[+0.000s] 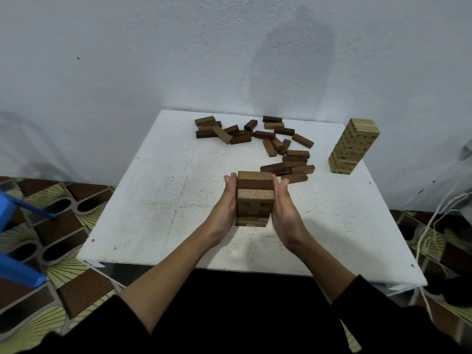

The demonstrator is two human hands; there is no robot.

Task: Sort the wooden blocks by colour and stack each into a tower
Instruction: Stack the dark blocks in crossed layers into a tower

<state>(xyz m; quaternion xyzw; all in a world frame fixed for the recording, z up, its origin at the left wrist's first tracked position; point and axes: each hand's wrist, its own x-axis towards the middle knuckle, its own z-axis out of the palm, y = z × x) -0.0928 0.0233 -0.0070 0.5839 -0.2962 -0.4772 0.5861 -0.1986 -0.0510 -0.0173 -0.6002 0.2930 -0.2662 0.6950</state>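
Observation:
A tower of dark brown blocks [255,198] stands in the middle of the white table [158,200]. My left hand [224,205] presses flat against its left side and my right hand [283,210] presses flat against its right side, fingers straight. Several loose dark brown blocks [255,139] lie scattered across the far part of the table. A taller tower of light, pale wooden blocks [352,146] stands at the far right of the table.
The table's back edge meets a pale wall [178,60]. A blue plastic stool [15,226] stands on the patterned floor at the left. White string [429,226] hangs off the right of the table.

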